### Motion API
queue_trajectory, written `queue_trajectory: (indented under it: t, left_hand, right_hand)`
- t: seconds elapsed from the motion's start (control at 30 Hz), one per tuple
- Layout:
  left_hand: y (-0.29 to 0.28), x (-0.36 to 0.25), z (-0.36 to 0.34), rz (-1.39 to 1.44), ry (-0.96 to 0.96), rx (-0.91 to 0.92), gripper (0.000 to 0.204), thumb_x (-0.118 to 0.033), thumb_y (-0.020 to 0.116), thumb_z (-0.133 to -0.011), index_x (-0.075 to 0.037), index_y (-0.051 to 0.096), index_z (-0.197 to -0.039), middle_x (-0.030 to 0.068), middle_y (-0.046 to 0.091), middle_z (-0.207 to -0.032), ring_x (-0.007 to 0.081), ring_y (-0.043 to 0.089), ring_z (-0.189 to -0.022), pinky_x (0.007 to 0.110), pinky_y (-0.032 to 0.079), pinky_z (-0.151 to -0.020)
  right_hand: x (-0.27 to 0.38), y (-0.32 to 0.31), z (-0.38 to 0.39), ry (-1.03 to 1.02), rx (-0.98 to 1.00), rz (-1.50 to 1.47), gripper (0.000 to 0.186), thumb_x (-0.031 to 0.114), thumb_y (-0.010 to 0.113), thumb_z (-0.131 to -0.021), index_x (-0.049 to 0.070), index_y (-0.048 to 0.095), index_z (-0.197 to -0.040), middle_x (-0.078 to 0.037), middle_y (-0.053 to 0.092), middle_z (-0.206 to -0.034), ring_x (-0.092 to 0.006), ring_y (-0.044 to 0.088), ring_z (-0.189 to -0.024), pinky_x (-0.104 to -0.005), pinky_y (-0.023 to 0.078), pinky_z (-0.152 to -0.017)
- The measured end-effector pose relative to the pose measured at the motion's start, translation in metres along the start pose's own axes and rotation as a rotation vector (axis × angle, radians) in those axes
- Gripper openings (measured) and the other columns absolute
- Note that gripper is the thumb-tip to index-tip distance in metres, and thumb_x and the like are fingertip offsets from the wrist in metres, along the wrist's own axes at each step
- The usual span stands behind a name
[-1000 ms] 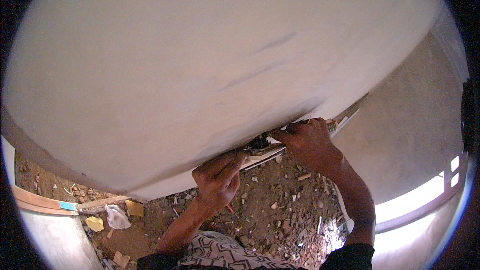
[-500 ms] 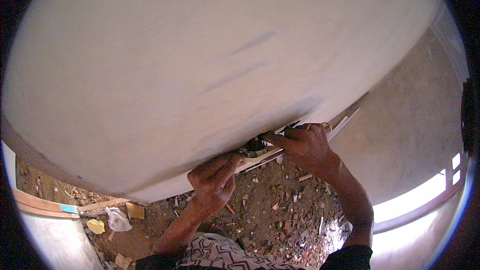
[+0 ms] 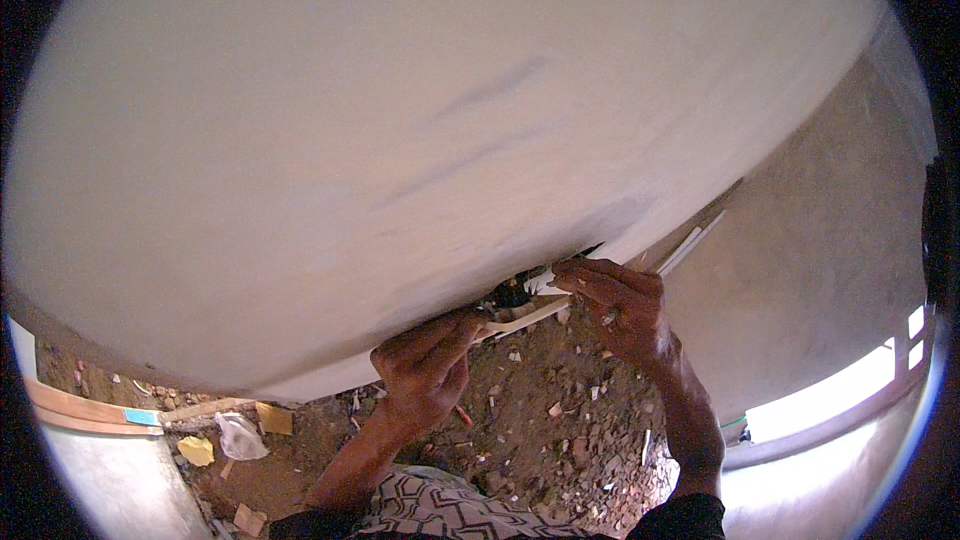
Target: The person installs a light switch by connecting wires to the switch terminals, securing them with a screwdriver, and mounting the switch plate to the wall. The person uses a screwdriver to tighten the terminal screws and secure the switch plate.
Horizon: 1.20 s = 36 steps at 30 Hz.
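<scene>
Low on the pale plastered wall point(image 3: 420, 130), a white plastic plate or frame point(image 3: 530, 318) stands out edge-on, with dark fittings point(image 3: 512, 292) in the gap behind it. My left hand point(image 3: 425, 360) is closed, its fingertips pinched at the plate's left end; exactly what they grip is partly hidden. At the other end, my right hand point(image 3: 620, 305) has its thumb and fingers bunched together beside a small white piece point(image 3: 545, 282). Whatever sits between those right fingertips is too small to make out.
Rubble and broken bits cover the dirt ground point(image 3: 540, 420) below. Left lie a clear plastic bag point(image 3: 240, 437), a yellow lump point(image 3: 196, 451) and a wooden beam point(image 3: 90, 410). Thin white strips point(image 3: 692, 240) lean at the right, near a grey wall point(image 3: 800, 250) with a bright opening.
My right hand has drawn back slightly from over the dark fittings, and its fingers are now bunched at the plate's right end. My left hand stays nearly in place.
</scene>
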<state>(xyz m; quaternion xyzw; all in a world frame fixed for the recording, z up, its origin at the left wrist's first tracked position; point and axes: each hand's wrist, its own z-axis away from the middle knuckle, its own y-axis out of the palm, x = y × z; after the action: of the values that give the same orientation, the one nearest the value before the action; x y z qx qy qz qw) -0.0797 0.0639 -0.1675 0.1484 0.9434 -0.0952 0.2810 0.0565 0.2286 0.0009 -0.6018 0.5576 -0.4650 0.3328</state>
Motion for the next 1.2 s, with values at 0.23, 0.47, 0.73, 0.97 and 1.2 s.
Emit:
queue_trajectory:
  t: [0.23, 0.47, 0.73, 0.97, 1.2]
  left_hand:
    - [-0.005, -0.001, -0.008, -0.004, -0.047, 0.061, 0.041, 0.007, 0.071, -0.064, -0.005, 0.073, -0.103, 0.0113, 0.074, -0.091, 0.0247, 0.071, -0.069, 0.034, 0.056, -0.061]
    - [-0.006, -0.011, -0.019, -0.092, -0.058, 0.113, 0.028, 0.009, 0.070, -0.072, -0.001, 0.072, -0.098, 0.0141, 0.073, -0.084, 0.0264, 0.072, -0.071, 0.034, 0.057, -0.064]
    - [-0.002, -0.028, -0.022, -0.006, -0.121, -0.074, 0.020, 0.009, 0.072, -0.076, -0.002, 0.073, -0.093, 0.0124, 0.073, -0.080, 0.0234, 0.071, -0.068, 0.031, 0.054, -0.062]
    - [0.003, -0.037, -0.024, -0.099, -0.126, -0.086, 0.019, 0.008, 0.074, -0.076, -0.002, 0.072, -0.092, 0.0130, 0.072, -0.081, 0.0228, 0.070, -0.069, 0.031, 0.053, -0.064]
    - [0.005, -0.037, -0.020, -0.144, -0.090, -0.111, 0.026, 0.009, 0.074, -0.074, -0.002, 0.071, -0.098, 0.0156, 0.071, -0.083, 0.0270, 0.068, -0.069, 0.035, 0.052, -0.062]
  right_hand:
    - [0.018, 0.018, 0.017, -0.166, -0.374, -0.070, 0.043, -0.017, 0.057, -0.077, 0.003, 0.066, -0.113, -0.022, 0.070, -0.108, -0.0332, 0.071, -0.097, -0.0415, 0.060, -0.079]
    - [0.011, 0.076, 0.123, 0.177, -0.501, -0.293, 0.028, -0.004, 0.062, -0.086, 0.004, 0.069, -0.112, -0.017, 0.072, -0.099, -0.0222, 0.070, -0.076, -0.0356, 0.059, -0.068]
    - [0.039, 0.096, 0.062, 0.683, -0.612, -0.507, 0.032, 0.004, 0.069, -0.084, 0.004, 0.069, -0.116, -0.007, 0.070, -0.089, -0.0079, 0.059, -0.061, -0.0252, 0.049, -0.056]
    - [0.029, 0.095, 0.030, 0.630, -0.522, -0.832, 0.034, 0.001, 0.072, -0.083, -0.001, 0.065, -0.116, -0.011, 0.069, -0.091, -0.0086, 0.061, -0.062, -0.0251, 0.050, -0.052]
    - [0.034, 0.083, 0.011, 0.832, -0.485, -1.000, 0.013, -0.007, 0.064, -0.081, -0.003, 0.069, -0.093, -0.002, 0.060, -0.062, -0.0067, 0.052, -0.050, -0.0230, 0.041, -0.043]
